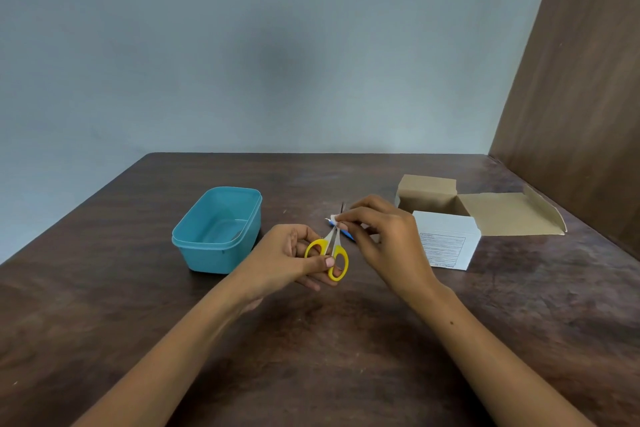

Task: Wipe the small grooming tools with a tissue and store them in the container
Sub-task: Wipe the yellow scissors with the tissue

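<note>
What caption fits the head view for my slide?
Left hand holds yellow scissors while right hand wipes the blades with tissue, beside a blue container.

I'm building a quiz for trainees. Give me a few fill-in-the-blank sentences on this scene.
1. The scissors have ____ handles.
2. The left hand holds the scissors by the ____.
3. The right hand pinches a white ____ round the blades.
4. The teal container stands to the person's ____ of the scissors.

Missing words: yellow; handles; tissue; left
</note>
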Tool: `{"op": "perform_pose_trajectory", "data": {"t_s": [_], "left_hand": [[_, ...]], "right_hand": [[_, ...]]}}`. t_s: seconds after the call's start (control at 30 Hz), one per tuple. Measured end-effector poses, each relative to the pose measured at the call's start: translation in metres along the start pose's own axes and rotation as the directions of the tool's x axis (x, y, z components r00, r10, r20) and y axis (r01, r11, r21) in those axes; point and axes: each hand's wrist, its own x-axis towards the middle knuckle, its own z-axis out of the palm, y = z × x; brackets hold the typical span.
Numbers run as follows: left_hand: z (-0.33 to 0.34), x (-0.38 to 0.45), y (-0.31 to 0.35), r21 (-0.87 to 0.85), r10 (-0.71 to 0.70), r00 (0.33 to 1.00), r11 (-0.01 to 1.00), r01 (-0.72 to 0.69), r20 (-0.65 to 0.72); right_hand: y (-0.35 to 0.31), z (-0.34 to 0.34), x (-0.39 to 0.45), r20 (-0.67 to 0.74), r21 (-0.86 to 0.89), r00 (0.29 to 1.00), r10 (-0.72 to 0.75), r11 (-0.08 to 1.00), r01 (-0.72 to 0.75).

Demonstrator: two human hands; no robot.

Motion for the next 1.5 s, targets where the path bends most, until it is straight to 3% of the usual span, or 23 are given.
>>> {"op": "perform_pose_trajectory", "data": {"t_s": [0.13, 0.3, 0.57, 0.8, 0.93, 1.03, 1.27, 1.37, 1.5], "left_hand": [[0.0, 0.0, 0.002, 0.018, -0.004, 1.0, 1.0, 0.004, 0.01], [-0.002, -0.003, 0.004, -0.038, 0.07, 0.998, 0.997, -0.07, -0.003], [-0.003, 0.001, -0.001, -0.06, 0.113, 0.991, 0.991, -0.117, -0.067], [-0.002, 0.005, -0.009, -0.101, 0.008, 0.997, 0.995, -0.017, -0.083], [-0.004, 0.003, -0.006, -0.168, -0.077, 0.989, 0.984, 0.055, -0.127], [-0.004, 0.005, -0.006, -0.184, -0.095, 0.98, 0.981, 0.061, -0.178], [0.0, 0.015, -0.021, 0.124, -0.022, 0.944, 0.99, 0.066, -0.33], [0.006, 0.016, -0.023, 0.309, 0.08, 0.942, 0.951, 0.026, -0.325], [0.012, 0.014, -0.021, 0.376, 0.123, 0.949, 0.927, -0.005, -0.289]], "right_hand": [[0.004, 0.0, 0.001, -0.113, -0.031, 0.992, 0.06, 0.997, -0.064], [0.003, 0.005, -0.001, 0.038, -0.018, 0.999, 0.031, 0.999, -0.03], [-0.009, 0.01, -0.004, 0.168, 0.029, 0.986, 0.0, 1.0, -0.005], [-0.006, 0.017, -0.007, 0.276, 0.006, 0.949, 0.152, 0.987, -0.16], [-0.004, 0.018, -0.007, 0.247, -0.024, 0.943, 0.224, 0.974, -0.225], [0.0, 0.016, -0.006, 0.229, -0.141, 0.929, 0.29, 0.954, -0.263], [-0.001, 0.018, -0.009, 0.327, -0.27, 0.845, 0.424, 0.898, -0.347], [-0.002, 0.02, -0.009, 0.321, -0.269, 0.842, 0.433, 0.895, -0.357], [-0.005, 0.022, -0.008, 0.331, -0.233, 0.829, 0.45, 0.891, -0.39]]}}
